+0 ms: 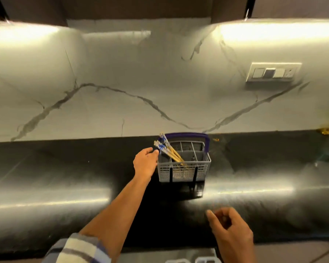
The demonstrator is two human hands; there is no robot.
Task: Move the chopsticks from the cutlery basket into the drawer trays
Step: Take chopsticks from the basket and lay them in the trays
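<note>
A grey cutlery basket (pixel 184 173) with a purple handle stands on the dark countertop near the marble wall. Several wooden chopsticks (pixel 168 150) with blue-and-white patterned tops lean out of its front left compartment toward the left. My left hand (pixel 145 163) reaches to the basket's left side, fingertips touching the patterned chopstick tops; a firm grip is not clear. My right hand (pixel 229 230) hovers over the counter's front edge, fingers loosely curled, holding nothing. White drawer trays (pixel 192 260) barely show at the bottom edge.
The glossy black countertop (pixel 65 177) stretches left and right. A marble backsplash with a switch panel (pixel 273 72) rises behind. A small golden object (pixel 325 130) sits at the far right corner.
</note>
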